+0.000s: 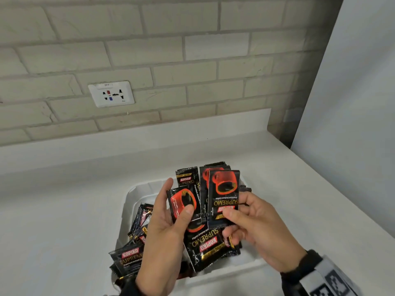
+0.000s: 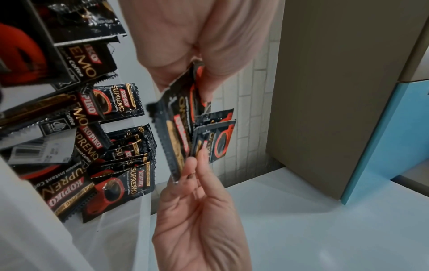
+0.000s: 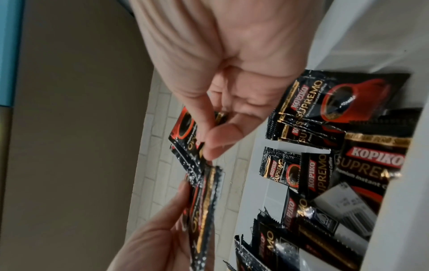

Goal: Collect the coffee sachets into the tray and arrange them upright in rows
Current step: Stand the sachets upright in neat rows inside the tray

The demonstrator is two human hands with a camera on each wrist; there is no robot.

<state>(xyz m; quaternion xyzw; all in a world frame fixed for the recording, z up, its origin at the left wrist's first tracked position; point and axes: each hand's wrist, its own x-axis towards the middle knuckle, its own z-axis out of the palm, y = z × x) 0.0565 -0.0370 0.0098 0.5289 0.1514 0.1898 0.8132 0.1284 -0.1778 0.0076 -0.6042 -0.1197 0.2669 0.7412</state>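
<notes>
Several black-and-red coffee sachets (image 1: 223,193) are held up in a fan above the white tray (image 1: 136,195), between both hands. Left hand (image 1: 168,227): thumb pressed on the face of one sachet (image 1: 182,201), fingers behind it — a firm grip. Right hand (image 1: 256,229): thumb and forefinger pinch the lower edge of the front sachet, printed face upside down; the remaining fingers curl beneath. Left wrist view shows the same fan edge-on (image 2: 178,132), pinched from above and below by the two hands.

Loose sachets (image 1: 136,227) lie in a disordered heap inside the tray, directly under and to the left of the hands; some overlap flat, some lean on edge. One larger packet (image 1: 208,244) lies flat beneath the right hand. A further sachet (image 1: 126,256) overhangs the near-left corner of the tray. None in the tray stands in a tidy row.

Tray sits on the white bench (image 1: 64,210), close to the near edge. Brick-pattern wall behind carries a socket plate (image 1: 111,94).
</notes>
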